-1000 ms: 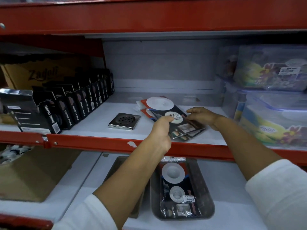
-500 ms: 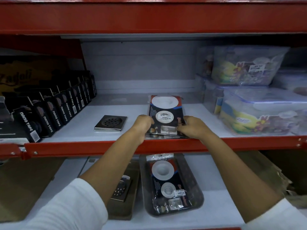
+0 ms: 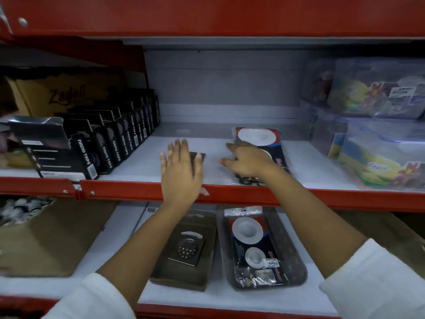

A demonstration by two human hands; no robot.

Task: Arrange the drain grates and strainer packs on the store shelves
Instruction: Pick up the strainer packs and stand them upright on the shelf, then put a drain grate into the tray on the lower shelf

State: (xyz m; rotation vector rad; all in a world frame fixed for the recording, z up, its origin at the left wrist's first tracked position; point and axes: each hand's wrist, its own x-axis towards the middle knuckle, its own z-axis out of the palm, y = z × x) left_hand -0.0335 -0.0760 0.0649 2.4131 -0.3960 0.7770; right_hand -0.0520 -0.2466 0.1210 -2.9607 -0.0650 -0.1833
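A stack of strainer packs (image 3: 257,137) lies flat on the middle shelf (image 3: 142,189), its front half under my right hand (image 3: 248,161), which rests on top with fingers spread. My left hand (image 3: 180,169) hovers open over a square metal drain grate (image 3: 199,156), of which only a corner shows. On the lower shelf another strainer pack (image 3: 253,247) lies in a dark tray (image 3: 296,268), and a second drain grate (image 3: 187,249) sits on a brown cardboard tray (image 3: 184,277).
Black nano tape boxes (image 3: 110,146) line the left of the middle shelf, with a cardboard box (image 3: 59,95) behind. Clear plastic containers (image 3: 377,143) are stacked at the right. A cardboard box (image 3: 46,238) sits lower left.
My left hand let go of the strainer packs and moved left over the drain grate. My right hand now lies on top of the packs, which sit further back on the shelf.
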